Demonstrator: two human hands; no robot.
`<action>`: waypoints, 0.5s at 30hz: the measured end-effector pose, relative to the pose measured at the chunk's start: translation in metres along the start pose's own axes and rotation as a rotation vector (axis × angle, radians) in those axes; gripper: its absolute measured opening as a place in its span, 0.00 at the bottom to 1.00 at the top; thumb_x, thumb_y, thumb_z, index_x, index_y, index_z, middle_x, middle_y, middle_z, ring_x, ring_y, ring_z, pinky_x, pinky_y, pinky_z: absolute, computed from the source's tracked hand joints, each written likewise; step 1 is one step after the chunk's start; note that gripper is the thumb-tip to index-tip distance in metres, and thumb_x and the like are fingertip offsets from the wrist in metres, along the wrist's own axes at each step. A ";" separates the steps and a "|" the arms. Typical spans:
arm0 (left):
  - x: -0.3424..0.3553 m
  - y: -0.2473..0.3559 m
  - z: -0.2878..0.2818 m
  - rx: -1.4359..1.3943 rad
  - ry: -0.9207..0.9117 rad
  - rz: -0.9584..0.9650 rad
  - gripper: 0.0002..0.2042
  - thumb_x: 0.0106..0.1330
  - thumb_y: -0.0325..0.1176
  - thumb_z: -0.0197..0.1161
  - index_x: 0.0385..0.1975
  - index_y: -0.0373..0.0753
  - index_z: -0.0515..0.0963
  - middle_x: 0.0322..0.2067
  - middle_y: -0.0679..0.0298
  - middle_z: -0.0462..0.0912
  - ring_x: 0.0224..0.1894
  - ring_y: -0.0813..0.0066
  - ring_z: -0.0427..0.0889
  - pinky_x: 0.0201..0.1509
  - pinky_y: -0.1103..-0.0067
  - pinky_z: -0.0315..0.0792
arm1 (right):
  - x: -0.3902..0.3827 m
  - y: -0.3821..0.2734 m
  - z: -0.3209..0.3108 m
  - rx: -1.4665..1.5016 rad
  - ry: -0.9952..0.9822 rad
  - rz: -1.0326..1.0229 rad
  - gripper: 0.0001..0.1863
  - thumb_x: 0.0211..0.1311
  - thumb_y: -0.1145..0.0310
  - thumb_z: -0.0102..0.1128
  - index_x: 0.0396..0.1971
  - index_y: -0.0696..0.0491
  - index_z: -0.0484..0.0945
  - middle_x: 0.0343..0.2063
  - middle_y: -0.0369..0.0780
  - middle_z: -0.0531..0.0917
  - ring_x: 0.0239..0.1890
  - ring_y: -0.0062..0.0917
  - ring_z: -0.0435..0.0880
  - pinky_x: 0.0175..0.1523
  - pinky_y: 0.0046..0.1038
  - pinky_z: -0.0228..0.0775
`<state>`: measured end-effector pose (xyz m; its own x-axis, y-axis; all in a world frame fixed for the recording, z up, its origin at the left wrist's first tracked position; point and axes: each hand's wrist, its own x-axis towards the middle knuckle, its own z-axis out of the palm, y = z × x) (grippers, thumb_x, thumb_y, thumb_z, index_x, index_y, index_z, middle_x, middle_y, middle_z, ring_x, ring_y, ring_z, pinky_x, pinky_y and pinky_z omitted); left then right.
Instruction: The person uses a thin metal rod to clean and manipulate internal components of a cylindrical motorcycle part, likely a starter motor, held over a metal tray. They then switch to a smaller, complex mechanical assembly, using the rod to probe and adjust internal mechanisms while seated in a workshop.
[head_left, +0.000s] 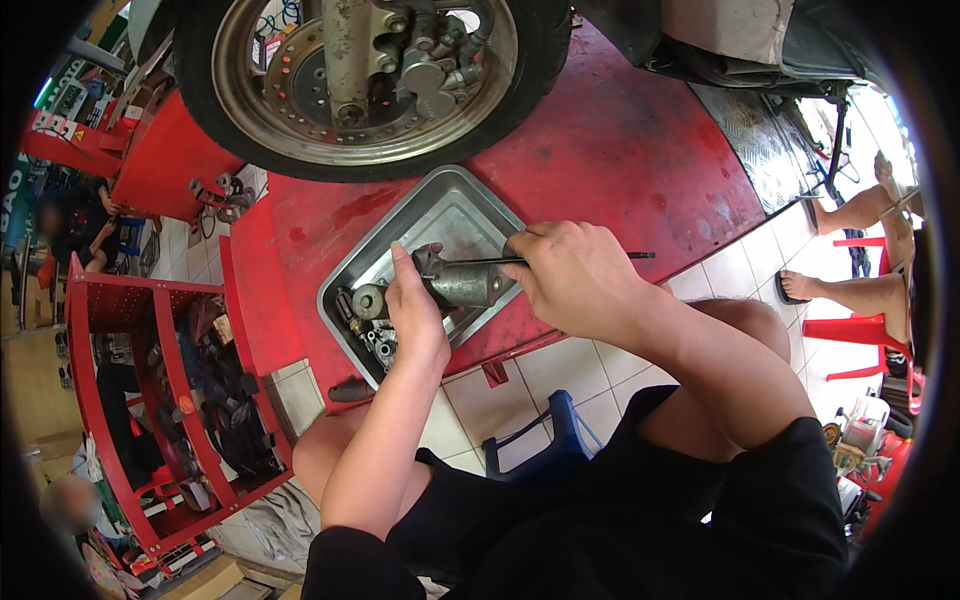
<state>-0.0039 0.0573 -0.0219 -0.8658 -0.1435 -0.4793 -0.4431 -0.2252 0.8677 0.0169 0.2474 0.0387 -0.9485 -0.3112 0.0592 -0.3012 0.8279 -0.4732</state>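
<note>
My left hand (416,312) is closed round the left end of a grey metal cylinder (466,285) that looks like a small motor housing. The cylinder lies nearly level over a metal tray (463,212). My right hand (575,282) grips a thin black rod (628,256) between closed fingers. One end of the rod sticks out to the right; the other runs left along the top of the cylinder. I cannot tell what its tip is. Left of my left hand, a round metal part (370,301) and several small metal pieces (378,345) lie in the tray.
The tray rests on a red platform (620,150), below a motorcycle wheel (400,160) with a brake disc. A red shelf rack (160,310) with dark parts stands at left. A blue stool (570,440) is below me. Other people sit at far left and at right, near red chairs (850,330).
</note>
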 end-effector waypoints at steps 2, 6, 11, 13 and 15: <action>0.000 0.000 0.000 -0.004 -0.011 0.005 0.28 0.76 0.60 0.43 0.46 0.38 0.77 0.35 0.62 0.82 0.35 0.72 0.82 0.32 0.74 0.74 | 0.000 0.000 0.000 0.028 0.012 -0.006 0.10 0.62 0.65 0.62 0.32 0.58 0.80 0.27 0.47 0.83 0.30 0.44 0.85 0.33 0.42 0.77; 0.001 -0.002 -0.004 0.021 -0.003 0.039 0.32 0.76 0.61 0.40 0.47 0.35 0.78 0.34 0.62 0.82 0.33 0.74 0.83 0.30 0.76 0.76 | 0.003 -0.008 -0.004 0.135 -0.039 0.072 0.12 0.59 0.63 0.65 0.35 0.58 0.81 0.28 0.46 0.84 0.32 0.45 0.85 0.37 0.43 0.77; -0.010 -0.010 0.002 -0.024 -0.111 0.089 0.29 0.78 0.57 0.41 0.47 0.33 0.78 0.33 0.63 0.82 0.35 0.77 0.81 0.37 0.80 0.75 | 0.004 -0.012 0.006 0.276 -0.001 0.000 0.16 0.55 0.61 0.69 0.39 0.55 0.82 0.29 0.45 0.85 0.35 0.44 0.85 0.40 0.43 0.77; -0.017 -0.012 0.002 0.020 -0.187 0.125 0.29 0.78 0.56 0.42 0.48 0.32 0.77 0.39 0.61 0.82 0.42 0.74 0.80 0.49 0.77 0.72 | 0.004 -0.015 0.011 0.245 0.030 -0.062 0.13 0.52 0.64 0.71 0.34 0.57 0.83 0.24 0.45 0.83 0.29 0.43 0.83 0.35 0.39 0.74; -0.020 -0.014 0.002 0.073 -0.234 0.183 0.28 0.78 0.54 0.43 0.48 0.30 0.77 0.43 0.59 0.82 0.47 0.72 0.79 0.57 0.75 0.70 | 0.003 -0.014 0.016 0.265 0.018 -0.070 0.12 0.52 0.64 0.71 0.32 0.57 0.83 0.24 0.45 0.83 0.29 0.42 0.83 0.35 0.40 0.74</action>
<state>0.0196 0.0650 -0.0244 -0.9591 0.0526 -0.2783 -0.2830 -0.1447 0.9481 0.0197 0.2272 0.0319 -0.9285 -0.3531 0.1146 -0.3323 0.6531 -0.6805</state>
